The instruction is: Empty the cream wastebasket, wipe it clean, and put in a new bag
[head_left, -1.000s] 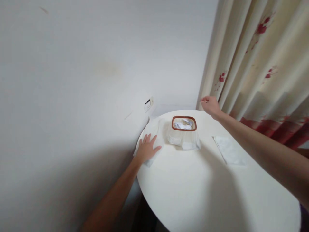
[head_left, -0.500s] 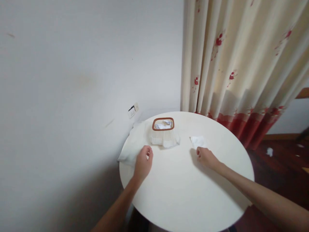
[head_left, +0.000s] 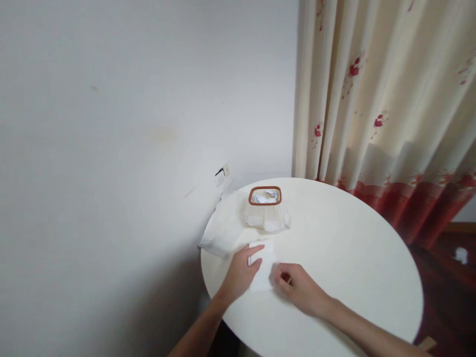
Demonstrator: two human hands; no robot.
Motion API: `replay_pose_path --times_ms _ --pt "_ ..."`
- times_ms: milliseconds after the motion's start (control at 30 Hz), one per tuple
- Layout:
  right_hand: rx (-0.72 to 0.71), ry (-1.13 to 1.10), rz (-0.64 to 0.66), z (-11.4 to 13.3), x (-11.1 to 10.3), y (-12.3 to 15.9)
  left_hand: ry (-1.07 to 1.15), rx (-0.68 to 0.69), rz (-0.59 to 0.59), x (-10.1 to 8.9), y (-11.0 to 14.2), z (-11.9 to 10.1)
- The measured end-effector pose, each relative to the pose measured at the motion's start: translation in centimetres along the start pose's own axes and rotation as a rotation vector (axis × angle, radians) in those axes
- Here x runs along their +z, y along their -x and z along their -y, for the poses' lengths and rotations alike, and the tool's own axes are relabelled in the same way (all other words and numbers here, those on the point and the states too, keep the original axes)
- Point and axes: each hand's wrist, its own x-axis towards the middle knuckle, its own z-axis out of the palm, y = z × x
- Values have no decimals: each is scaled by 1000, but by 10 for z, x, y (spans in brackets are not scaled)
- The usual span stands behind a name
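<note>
Left hand point(head_left: 240, 272) is pretty loose, fingers over the paper point(head_left: 262, 278). Right hand point(head_left: 297, 287) is curled at its other edge, can't tell if it's pinching. Bin point(head_left: 265, 204) sits just beyond.

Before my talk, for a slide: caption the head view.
Left hand and right hand at opposite edges of a white sheet on a table.

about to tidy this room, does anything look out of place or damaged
A white scrap, apparently crumpled, lies on the dark floor to the right of the table, like dropped litter. The wall socket has a black patch along its top edge; I cannot tell whether that is damage.
</note>
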Motion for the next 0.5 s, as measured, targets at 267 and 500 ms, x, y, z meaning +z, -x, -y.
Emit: replay_pose_path --times_ms 267,500 --pt "115 51 -336 -31 -65 -50 -288 192 -56 -150 -99 -10" --pt "158 112 -593 -72 -66 -114 -559 18 -42 -130 -158 69"
